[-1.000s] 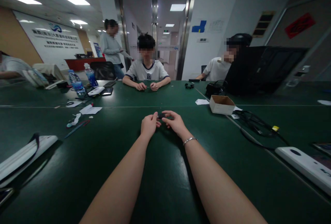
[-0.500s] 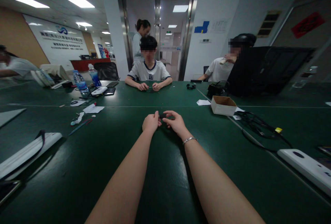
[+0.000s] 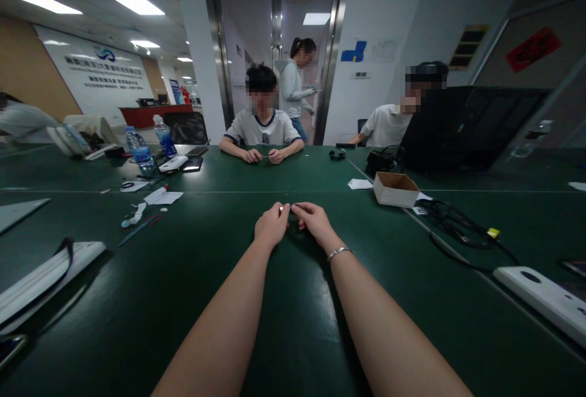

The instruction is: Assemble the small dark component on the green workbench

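Over the middle of the green table [image 3: 293, 299], my left hand [image 3: 271, 226] and my right hand [image 3: 315, 223] meet at the fingertips. Both are closed in a pinch on a small dark object [image 3: 292, 209]. Fingers cover most of it, so its kind does not show. A small bright spot glints by the left fingers. A silver bracelet [image 3: 339, 252] circles my right wrist.
Across the table sits a person [image 3: 263, 125]; another walks behind. On the right are an open cardboard box [image 3: 395, 195], black cables [image 3: 458, 226] and a white power strip [image 3: 544, 296]. Bottles [image 3: 141, 154], papers [image 3: 163, 196] and a white device [image 3: 55, 275] lie left.
My hands have come closer together, and the dark object is now more covered by the fingers. The person behind has walked to the right.
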Action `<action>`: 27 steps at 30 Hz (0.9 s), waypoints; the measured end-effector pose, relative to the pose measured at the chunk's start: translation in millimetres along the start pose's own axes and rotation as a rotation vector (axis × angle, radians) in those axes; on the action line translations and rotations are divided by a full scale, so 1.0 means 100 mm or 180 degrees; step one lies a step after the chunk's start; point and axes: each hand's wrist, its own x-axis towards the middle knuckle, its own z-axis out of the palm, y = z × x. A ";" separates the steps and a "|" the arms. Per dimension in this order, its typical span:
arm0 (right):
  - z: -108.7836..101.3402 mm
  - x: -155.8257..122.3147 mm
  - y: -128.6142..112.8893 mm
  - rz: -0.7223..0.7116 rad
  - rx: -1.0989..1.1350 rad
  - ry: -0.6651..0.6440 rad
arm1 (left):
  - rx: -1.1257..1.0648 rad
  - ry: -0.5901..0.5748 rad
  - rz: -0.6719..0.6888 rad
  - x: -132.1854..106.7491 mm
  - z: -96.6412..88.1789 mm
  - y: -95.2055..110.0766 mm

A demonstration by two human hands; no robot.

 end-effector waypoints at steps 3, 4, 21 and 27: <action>0.00 0.00 -0.01 0.0024 0.0075 0.0002 | -0.0294 -0.0045 0.0117 0.02 0.03 -0.04; 0.00 0.00 -0.01 0.0035 0.0126 -0.0003 | -0.0430 -0.0060 0.0153 0.03 0.04 -0.05; -0.05 -0.05 -0.05 -0.0051 0.0372 -0.0285 | -0.1247 -0.0153 0.0107 0.16 0.10 -0.21; -0.02 -0.02 -0.03 -0.0071 0.0296 -0.0159 | -0.1000 -0.0135 0.0153 0.14 0.11 -0.19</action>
